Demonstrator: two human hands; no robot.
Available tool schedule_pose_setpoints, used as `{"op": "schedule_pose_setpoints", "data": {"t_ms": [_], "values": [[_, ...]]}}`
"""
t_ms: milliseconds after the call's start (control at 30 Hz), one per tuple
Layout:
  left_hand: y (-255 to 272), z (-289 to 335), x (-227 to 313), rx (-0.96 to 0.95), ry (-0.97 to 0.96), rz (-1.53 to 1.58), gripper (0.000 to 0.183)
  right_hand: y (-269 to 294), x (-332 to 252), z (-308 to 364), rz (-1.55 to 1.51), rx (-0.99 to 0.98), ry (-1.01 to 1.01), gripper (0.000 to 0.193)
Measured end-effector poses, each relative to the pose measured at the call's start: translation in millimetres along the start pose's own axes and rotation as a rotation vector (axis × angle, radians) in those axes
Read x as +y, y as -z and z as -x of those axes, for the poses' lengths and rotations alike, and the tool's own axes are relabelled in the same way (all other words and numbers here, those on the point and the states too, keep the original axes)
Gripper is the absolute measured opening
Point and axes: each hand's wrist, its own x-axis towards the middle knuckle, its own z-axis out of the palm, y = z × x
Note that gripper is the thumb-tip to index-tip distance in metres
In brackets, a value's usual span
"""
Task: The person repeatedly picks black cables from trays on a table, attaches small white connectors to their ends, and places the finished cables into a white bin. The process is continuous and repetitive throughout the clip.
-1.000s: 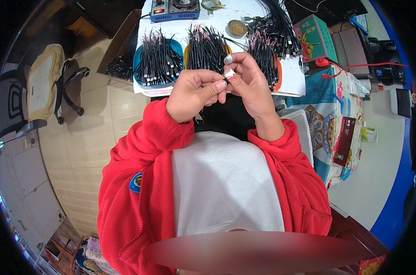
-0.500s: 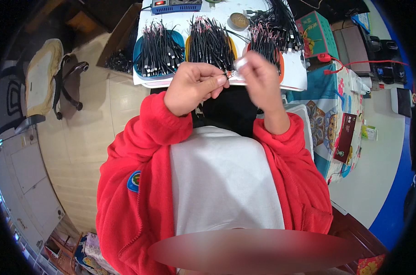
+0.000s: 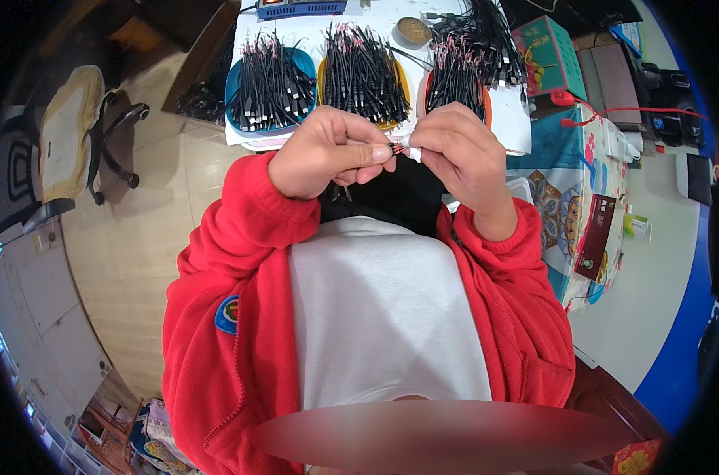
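My left hand [image 3: 335, 154] is closed, thumb against the fingers, pinching a black cable [image 3: 391, 149] near its stripped end. Thin reddish wires [image 3: 400, 148] bridge the small gap to my right hand [image 3: 464, 154], whose fingertips are pressed together on them. A bit of white material [image 3: 414, 153] shows at those right fingertips; whether it is held or wrapped round a finger I cannot tell. Both hands are raised just in front of the table's near edge. Beyond them, bundles of black cables fill a blue tray [image 3: 234, 83], a yellow tray [image 3: 322, 79] and an orange tray [image 3: 487, 107].
On the white table [image 3: 514, 131] are a small round tin [image 3: 413, 32] and a blue powered box [image 3: 302, 9] at the back. More loose cables [image 3: 486, 36] lie at the far right, beside a green carton [image 3: 549, 59]. An office chair [image 3: 70, 146] stands to the left.
My right hand, blurred by motion before, has come down and toward the left hand, and its fingertips now meet the wires. My left hand keeps its pinch on the cable.
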Motion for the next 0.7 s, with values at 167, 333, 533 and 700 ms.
{"op": "schedule_pose_setpoints", "data": {"t_ms": [167,333,533,700], "values": [[-11,0,-8,0.209,-0.529,-0.740,0.012,-5,2,11,-0.086,0.003,-0.096,0.016],[-16,-2,-20,0.331,-0.973,-1.525,0.011,-24,12,26,-1.284,-0.031,-0.833,0.012],[-14,1,-24,0.347,-0.548,-0.896,0.008,-15,-1,28,-0.236,0.102,-0.477,0.020],[-13,0,-24,0.301,-0.366,-0.657,0.010,-16,-4,19,0.148,0.081,-0.100,0.022]]}}
